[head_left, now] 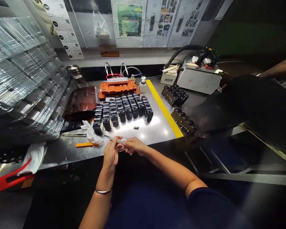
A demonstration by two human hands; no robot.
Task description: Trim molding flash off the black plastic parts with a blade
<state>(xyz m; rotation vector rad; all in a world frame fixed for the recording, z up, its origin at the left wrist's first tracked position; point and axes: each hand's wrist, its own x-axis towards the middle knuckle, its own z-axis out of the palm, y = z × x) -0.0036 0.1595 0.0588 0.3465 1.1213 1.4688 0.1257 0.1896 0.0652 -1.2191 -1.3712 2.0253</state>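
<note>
**Glossy black moulded blocks (128,109) lined up, a slim silvery metal tool (108,137) in hand**

From where I stand, the left hand (111,152) and right hand (135,145) both pinch that tool, well in front of the orange metal fixture (119,88), by the steel table's (154,132) near edge. The blocks stand in a row right before the fixture. I'd judge the work partway: they are set out in order, but which are finished I can't tell. A small black rectangular piece (136,128) lies loose, farther out from the fixture than the row.

In front and left of the fixture, a crumpled white cloth (91,135) and a flat orange handle (85,145) crowd the left hand. To the fixture's right, past a yellow floor-style stripe (164,108), sit two brown-and-black moulded parts (184,121).
</note>
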